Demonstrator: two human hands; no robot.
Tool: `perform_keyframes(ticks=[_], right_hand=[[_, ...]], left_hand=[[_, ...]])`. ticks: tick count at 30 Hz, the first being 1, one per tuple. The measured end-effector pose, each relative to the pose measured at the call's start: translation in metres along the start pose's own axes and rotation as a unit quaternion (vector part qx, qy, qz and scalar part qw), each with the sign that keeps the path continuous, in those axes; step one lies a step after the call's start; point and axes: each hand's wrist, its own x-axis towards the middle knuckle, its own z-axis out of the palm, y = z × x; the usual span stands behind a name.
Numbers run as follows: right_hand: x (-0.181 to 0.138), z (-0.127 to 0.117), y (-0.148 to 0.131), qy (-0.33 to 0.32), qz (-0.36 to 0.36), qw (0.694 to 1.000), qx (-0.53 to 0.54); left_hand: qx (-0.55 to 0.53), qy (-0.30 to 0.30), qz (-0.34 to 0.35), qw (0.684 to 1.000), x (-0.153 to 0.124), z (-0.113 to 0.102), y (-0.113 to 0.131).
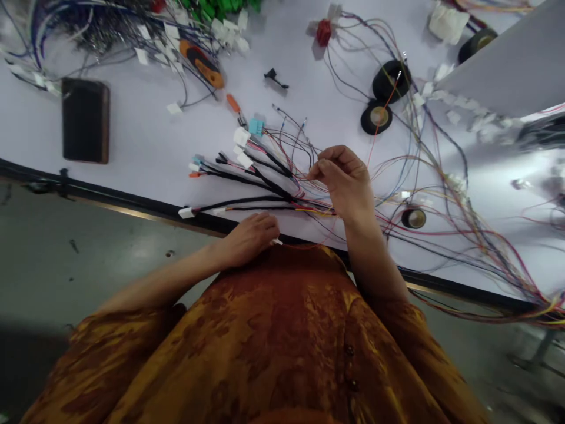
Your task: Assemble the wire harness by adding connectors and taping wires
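My left hand (252,240) is closed at the table's front edge, near my body. From its fingertips a small white connector (277,241) pokes out, and a thin reddish wire trails from it to the right. Higher up, my right hand (346,179) pinches a thin wire above the wire harness (282,191). Several black-taped branches of the harness fan out leftward, ending in white, blue and orange connectors. A light blue connector (256,126) lies at the harness's far side. Loose thin wires pass under and beside my right hand.
A phone (85,121) lies at the left, and an orange-and-black tool (202,63) further back. Black tape rolls (391,81), a red connector (323,33) and long loose wires spread over the right side. Green connectors (216,9) are heaped at the back.
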Motion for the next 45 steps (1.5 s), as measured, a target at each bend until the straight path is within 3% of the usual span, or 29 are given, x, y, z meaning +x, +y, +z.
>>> perform_keyframes(ticks=[4, 8, 11, 14, 24, 34, 45], right_hand=[[0.006, 0.005, -0.013, -0.005, 0.001, 1.000, -0.022], [0.006, 0.007, -0.021, -0.006, -0.003, 0.996, -0.093], [0.008, 0.008, -0.020, 0.008, -0.021, 0.993, -0.117], [0.011, 0.009, -0.017, 0.024, -0.036, 0.988, -0.151], [0.017, 0.010, -0.011, 0.014, -0.179, 0.944, -0.279], [0.017, 0.008, -0.007, -0.021, -0.178, 0.944, -0.276], [0.017, 0.010, -0.003, -0.034, -0.165, 0.945, -0.281]], left_hand=[[-0.202, 0.084, -0.036, 0.975, 0.013, -0.030, -0.013], [-0.381, 0.236, -0.026, 0.894, 0.045, -0.066, -0.030], [-0.456, 0.300, -0.001, 0.838, 0.073, -0.075, -0.041], [-0.486, 0.315, 0.029, 0.815, 0.090, -0.073, -0.050], [-0.444, 0.337, -0.002, 0.830, 0.085, -0.062, -0.062], [-0.439, 0.329, -0.002, 0.836, 0.084, -0.057, -0.069], [-0.414, 0.312, 0.002, 0.855, 0.085, -0.059, -0.059]])
